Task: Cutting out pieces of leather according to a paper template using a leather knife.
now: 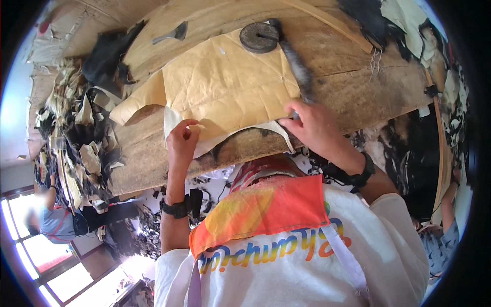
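A tan, creased paper-like sheet (230, 82) lies across the wooden board, over a pale hide with dark fur (295, 61) showing past its right edge. White hide (215, 143) also shows below the sheet. At the sheet's lower left, my left hand (183, 138) pinches its near edge between thumb and fingers. My right hand (314, 125) is closed at the lower right corner, around a small grey-blue thing that its fingers mostly hide. A round dark weight (259, 38) with a slot rests on the sheet's far right corner.
Fur and hide scraps (84, 133) are heaped at the left. A flat scraper-like tool (171, 34) lies at the far left of the board (368, 92). A wooden strip (332, 23) lies at the far right. Other people are at the left (56, 220) and right edge (441, 243).
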`<state>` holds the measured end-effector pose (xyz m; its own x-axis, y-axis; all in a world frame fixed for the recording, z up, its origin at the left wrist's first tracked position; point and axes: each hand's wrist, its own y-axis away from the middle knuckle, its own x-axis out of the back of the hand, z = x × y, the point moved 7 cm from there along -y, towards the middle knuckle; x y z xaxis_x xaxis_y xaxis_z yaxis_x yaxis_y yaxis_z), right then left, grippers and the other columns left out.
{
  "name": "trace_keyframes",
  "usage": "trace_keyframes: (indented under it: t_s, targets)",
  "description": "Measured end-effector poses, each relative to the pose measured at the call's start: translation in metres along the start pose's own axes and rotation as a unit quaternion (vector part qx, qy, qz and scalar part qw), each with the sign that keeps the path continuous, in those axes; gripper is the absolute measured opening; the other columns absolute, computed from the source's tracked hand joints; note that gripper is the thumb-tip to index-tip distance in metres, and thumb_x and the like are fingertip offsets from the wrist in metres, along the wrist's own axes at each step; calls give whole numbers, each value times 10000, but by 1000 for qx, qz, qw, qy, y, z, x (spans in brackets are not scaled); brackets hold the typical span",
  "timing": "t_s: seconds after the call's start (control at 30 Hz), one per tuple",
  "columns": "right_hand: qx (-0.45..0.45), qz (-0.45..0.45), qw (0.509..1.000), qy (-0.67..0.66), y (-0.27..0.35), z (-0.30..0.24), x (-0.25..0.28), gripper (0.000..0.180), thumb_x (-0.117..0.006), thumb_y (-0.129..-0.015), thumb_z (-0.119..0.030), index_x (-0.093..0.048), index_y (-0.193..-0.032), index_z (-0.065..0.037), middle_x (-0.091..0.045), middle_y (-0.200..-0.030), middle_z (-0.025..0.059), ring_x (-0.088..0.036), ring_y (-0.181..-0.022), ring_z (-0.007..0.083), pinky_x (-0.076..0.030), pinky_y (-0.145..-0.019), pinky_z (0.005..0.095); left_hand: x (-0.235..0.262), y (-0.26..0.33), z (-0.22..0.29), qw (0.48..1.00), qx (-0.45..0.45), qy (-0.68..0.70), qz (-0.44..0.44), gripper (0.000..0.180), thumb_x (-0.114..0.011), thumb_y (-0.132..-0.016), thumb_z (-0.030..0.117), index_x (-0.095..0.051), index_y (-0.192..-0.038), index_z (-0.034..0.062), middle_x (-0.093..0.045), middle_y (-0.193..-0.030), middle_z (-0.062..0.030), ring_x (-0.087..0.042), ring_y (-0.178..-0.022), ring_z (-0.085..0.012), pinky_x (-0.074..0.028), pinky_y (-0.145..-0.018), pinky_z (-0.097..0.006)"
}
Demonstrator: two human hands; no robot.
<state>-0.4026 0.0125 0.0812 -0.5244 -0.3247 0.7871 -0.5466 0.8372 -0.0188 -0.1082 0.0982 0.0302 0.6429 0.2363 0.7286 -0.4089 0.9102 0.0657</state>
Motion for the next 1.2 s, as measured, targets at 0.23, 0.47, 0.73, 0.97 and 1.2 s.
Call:
trace_keyframes:
  t_s: [0.23, 0.47, 0.73, 0.97, 1.2]
  targets:
    - [284, 56, 955, 69, -58, -90, -19, 460, -719, -730, -245, -516, -1100, -61, -567, -960, 125, -608, -827, 268, -493, -673, 394, 43, -35, 80, 972, -35, 227, 47, 142, -566, -874, 61, -648, -954, -21, -502, -590, 48, -433, -504, -27, -335, -461, -181]
    - [150, 162, 975, 12, -150, -17, 60, 352, -561, -874, -338, -625, -761, -11, -558, -558, 85, -586, -540, 220, -478, -534, 377, 44, -72, 219, 899, -345, 258, 73, 484, -615, -859, 77, -437, -1308, 44, -649, -945, -75, -614, -814, -147, -484, -668, -228]
    - [-69, 266, 949, -155, -140, 192, 82, 369, -551, -857, -271, -579, -641, 27, -539, -534, 118, -544, -526, 187, -396, -516, 373, -39, 10, 148, 937, -302, -29, -171, 381, -682, -789, 85, -590, -1158, 59, -580, -1182, -136, -544, -1108, -307, -455, -917, -351]
    - [19, 278, 957, 81, -57, 68, 99, 233, -600, -830, -129, -553, -1031, -23, -630, -904, 151, -612, -723, 287, -494, -632, 371, -55, -10, 111, 880, -358, -256, -180, 649, -673, -796, 241, -388, -1366, 119, -346, -1440, -102, -313, -1323, -321, -284, -1077, -468]
    - [17, 93, 995, -42, -11, -3, -26, 149, -637, -810, -167, -586, -904, -63, -593, -824, 111, -604, -712, 295, -468, -610, 378, -75, -23, 92, 851, -380, -268, -243, 655, -648, -808, 236, -357, -1393, 190, -267, -1486, -26, -210, -1374, -319, -217, -1060, -607]
